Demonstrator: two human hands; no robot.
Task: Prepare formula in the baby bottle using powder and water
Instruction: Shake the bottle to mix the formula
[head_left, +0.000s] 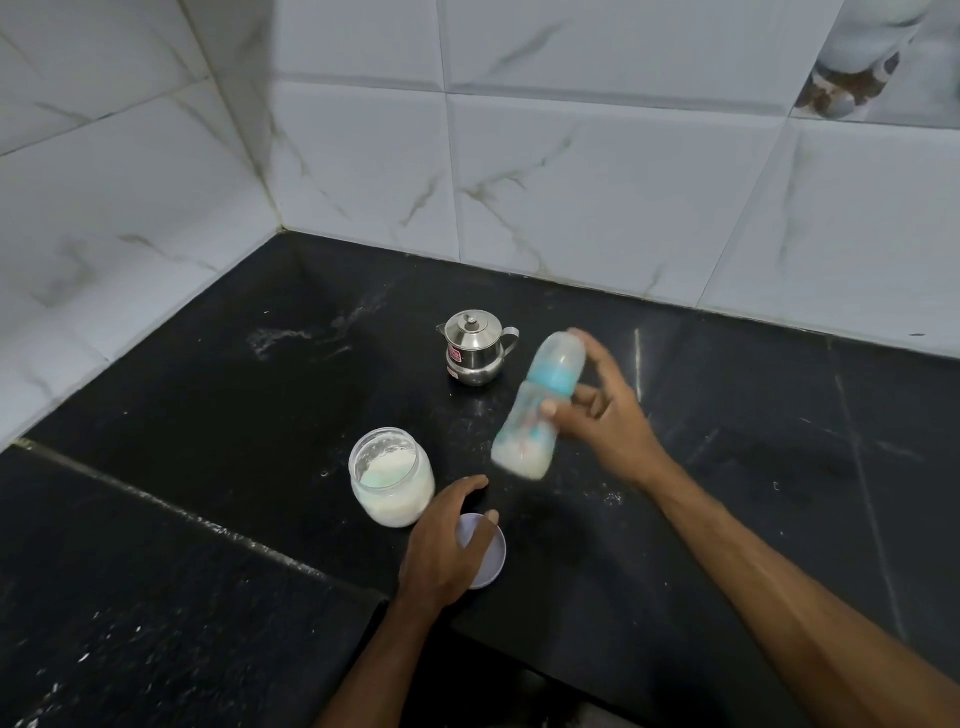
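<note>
My right hand (602, 415) grips a clear baby bottle (535, 410) with a blue collar and clear cap, tilted above the black counter; pale milky liquid sits in its lower end and the bottle is motion-blurred. An open glass jar of white powder (390, 480) stands left of it, with a pale scoop lying inside. My left hand (449, 540) rests with curled fingers over the jar's round pale lid (488, 561), which lies flat on the counter. A small lidded steel jug (475, 347) stands behind the bottle.
The black stone counter (727, 493) meets white marble-pattern wall tiles (571, 182) at the back and left, forming a corner. White powder specks and smears dot the counter. A seam crosses the counter at the left, and the front edge steps in near my left forearm.
</note>
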